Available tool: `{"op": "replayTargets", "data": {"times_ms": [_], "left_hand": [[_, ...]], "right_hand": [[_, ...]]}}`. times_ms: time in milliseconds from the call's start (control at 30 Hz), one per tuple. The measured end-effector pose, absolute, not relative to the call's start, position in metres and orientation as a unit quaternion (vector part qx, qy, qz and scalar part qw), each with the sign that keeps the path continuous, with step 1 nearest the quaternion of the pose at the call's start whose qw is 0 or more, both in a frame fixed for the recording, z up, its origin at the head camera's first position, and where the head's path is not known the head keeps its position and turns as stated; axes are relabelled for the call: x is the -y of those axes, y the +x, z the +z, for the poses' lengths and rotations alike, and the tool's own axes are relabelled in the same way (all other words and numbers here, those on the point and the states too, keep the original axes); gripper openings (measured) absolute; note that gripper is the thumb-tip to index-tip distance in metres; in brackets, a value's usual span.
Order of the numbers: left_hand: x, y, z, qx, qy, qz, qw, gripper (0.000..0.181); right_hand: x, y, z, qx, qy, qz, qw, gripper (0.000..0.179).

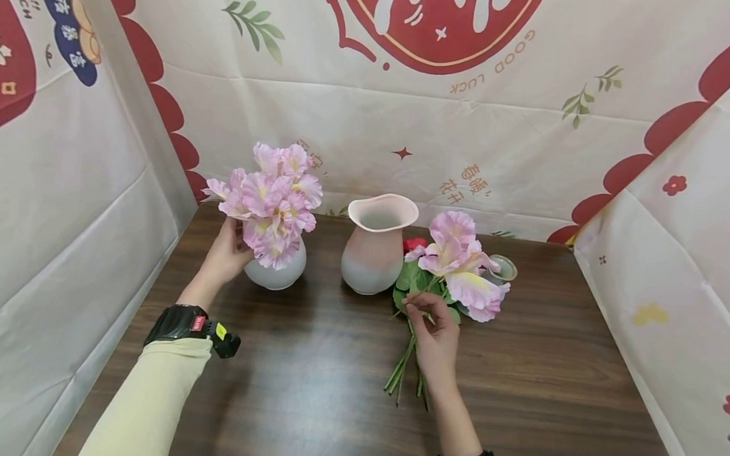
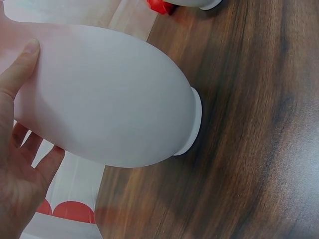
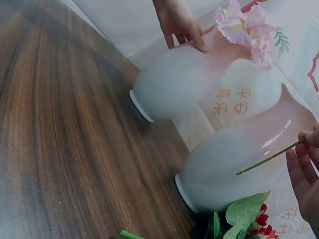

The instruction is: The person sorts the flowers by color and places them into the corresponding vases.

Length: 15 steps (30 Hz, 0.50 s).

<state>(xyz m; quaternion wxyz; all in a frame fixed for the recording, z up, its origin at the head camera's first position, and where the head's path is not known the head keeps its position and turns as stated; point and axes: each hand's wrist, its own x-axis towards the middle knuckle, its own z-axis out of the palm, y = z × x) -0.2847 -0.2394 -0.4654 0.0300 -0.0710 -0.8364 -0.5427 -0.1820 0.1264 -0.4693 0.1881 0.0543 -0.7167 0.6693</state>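
My left hand (image 1: 224,256) holds the neck of a pale vase (image 1: 278,273), its thumb along one side and the fingers on the other, as the left wrist view shows. That vase carries a bunch of pink ruffled flowers (image 1: 276,203), which covers its mouth in the head view. Thumb and fingertips of my right hand (image 1: 438,338) pinch the thin green stem (image 3: 269,162) of another pink flower (image 1: 456,260). In the right wrist view the stem's lower end overlaps the side of a pink-and-grey vase (image 1: 372,256) with a wavy rim, which stands upright on the table.
Red flowers (image 3: 261,226) with green leaves (image 1: 407,277) and several long stems (image 1: 400,367) lie on the wooden table (image 1: 307,390), partly under the right hand. Behind the held flower shows the rim of a greenish vessel (image 1: 507,266). Printed cloth (image 1: 499,145) hangs around the table's back and sides.
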Motion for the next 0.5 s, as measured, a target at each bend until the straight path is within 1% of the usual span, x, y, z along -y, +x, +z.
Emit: {"op": "replayTargets", "data": {"times_ms": [233, 400, 500], "left_hand": [[0.242, -0.283, -0.466, 0.84, -0.068, -0.538, 0.035, 0.073], [0.241, -0.283, -0.467, 0.839, -0.067, -0.538, 0.038, 0.07], [0.239, -0.285, -0.467, 0.839, -0.071, -0.538, 0.038, 0.072]], "right_hand": [[-0.116, -0.18, -0.472, 0.724, 0.068, 0.663, 0.179, 0.004], [-0.111, -0.18, -0.472, 0.711, 0.089, 0.675, 0.175, 0.005], [-0.109, -0.181, -0.471, 0.702, 0.103, 0.682, 0.178, 0.006]]}}
